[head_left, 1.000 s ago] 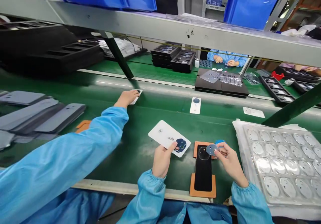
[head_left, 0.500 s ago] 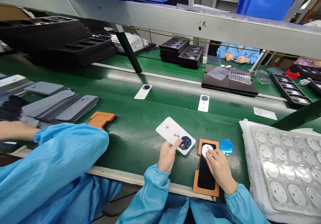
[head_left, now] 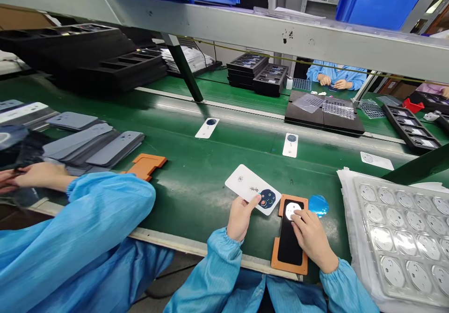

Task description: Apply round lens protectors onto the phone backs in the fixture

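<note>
My left hand (head_left: 241, 215) is closed on a white phone back cover (head_left: 249, 180), thumb on top beside its dark round camera area. The cover is tilted above the green bench. My right hand (head_left: 315, 240) has its fingertips closed at the lower edge of a white round plate with small holes (head_left: 292, 209). That plate is at the upper end of a black rectangular insert (head_left: 289, 243), which lies in an orange fixture (head_left: 288, 267). A blue round film (head_left: 318, 206) lies just right of the fixture.
A clear tray of white round plates (head_left: 393, 217) stands at right. Several white covers (head_left: 290, 145) lie farther back. At left, a co-worker's hand (head_left: 42, 176) is near stacked grey panels (head_left: 114, 149) and another orange fixture (head_left: 145, 165). A metal beam (head_left: 224, 23) crosses above.
The view has shifted slightly left. Both my hands keep nearly the same pose on the cover and the round plate. More of the co-worker's hand at left shows now.
</note>
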Motion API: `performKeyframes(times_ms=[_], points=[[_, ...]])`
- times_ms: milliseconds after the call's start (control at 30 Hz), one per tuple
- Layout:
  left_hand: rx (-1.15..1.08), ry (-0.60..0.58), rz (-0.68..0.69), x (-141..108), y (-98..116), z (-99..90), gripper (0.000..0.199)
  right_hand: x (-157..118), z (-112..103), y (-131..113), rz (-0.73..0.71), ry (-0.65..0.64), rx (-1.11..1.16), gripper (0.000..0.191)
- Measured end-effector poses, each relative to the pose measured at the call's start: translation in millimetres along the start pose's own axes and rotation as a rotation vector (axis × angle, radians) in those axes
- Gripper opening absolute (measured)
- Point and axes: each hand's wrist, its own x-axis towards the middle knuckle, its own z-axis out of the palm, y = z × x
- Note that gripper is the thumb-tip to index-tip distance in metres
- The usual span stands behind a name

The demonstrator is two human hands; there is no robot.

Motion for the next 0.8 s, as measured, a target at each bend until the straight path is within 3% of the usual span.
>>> performKeyframes(times_ms=[100,233,400,567,800], points=[[0.021,-0.005,0.033,-2.5,-2.3,7.2,0.05,3.6,-9.0,-7.6,0.058,0.018,0.14,0.02],[0.147,-0.063,0.045,-10.9,-9.6,30.3,0.048,26.2,-22.0,-29.0,0.281,0.2,0.433,0.014],[0.194,-0.171,0.136,-26.1,-13.5,55.9,0.053,55.9,-25.7,-46.3,0.383,0.413,0.448,0.013],[0.22,-0.214,0.206,-31.1,-15.2,58.0,0.053,60.1,-28.9,-45.0,0.402,0.428,0.489,0.017],[0.282,-0.214,0.191,-29.1,-25.7,51.5,0.048,58.9,-26.9,-42.4,0.43,0.423,0.555,0.017]])
